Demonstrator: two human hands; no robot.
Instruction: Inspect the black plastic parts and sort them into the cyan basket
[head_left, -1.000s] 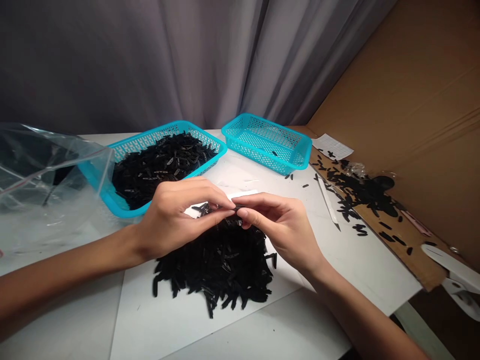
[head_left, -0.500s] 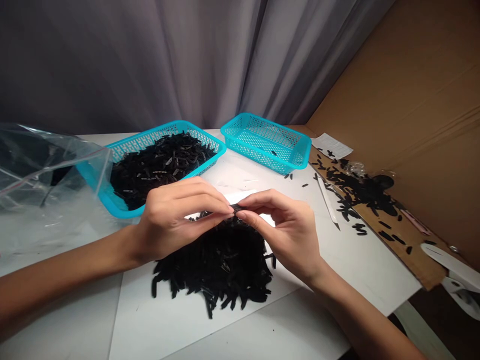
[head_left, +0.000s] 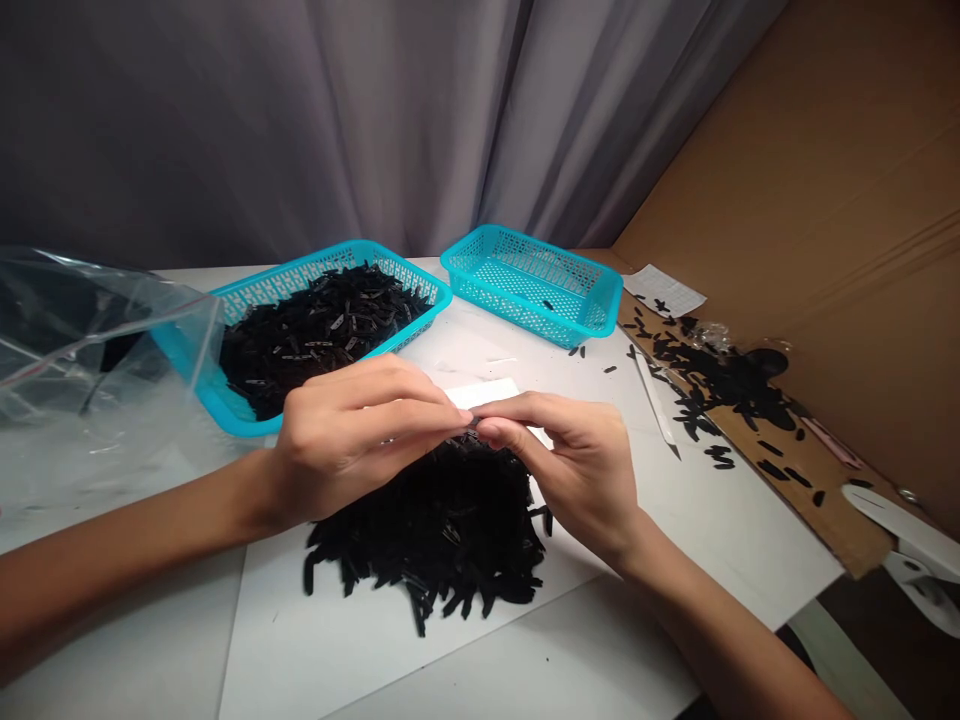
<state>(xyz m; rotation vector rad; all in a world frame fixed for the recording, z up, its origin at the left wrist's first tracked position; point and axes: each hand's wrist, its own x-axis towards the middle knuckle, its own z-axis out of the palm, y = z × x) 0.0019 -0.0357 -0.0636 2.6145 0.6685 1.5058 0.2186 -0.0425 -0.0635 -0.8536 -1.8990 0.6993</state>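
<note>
Narrow black pieces (head_left: 427, 550) lie in a loose, jumbled heap

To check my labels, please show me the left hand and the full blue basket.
left hand (head_left: 352, 440), head view, back of the hand
full blue basket (head_left: 424, 318), head view, right rim

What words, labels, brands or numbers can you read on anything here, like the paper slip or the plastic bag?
Nothing here can be read. The small white paper slip shows only faint marks, too small to read. The clear plastic bag and the teal basket show no legible print.
</note>
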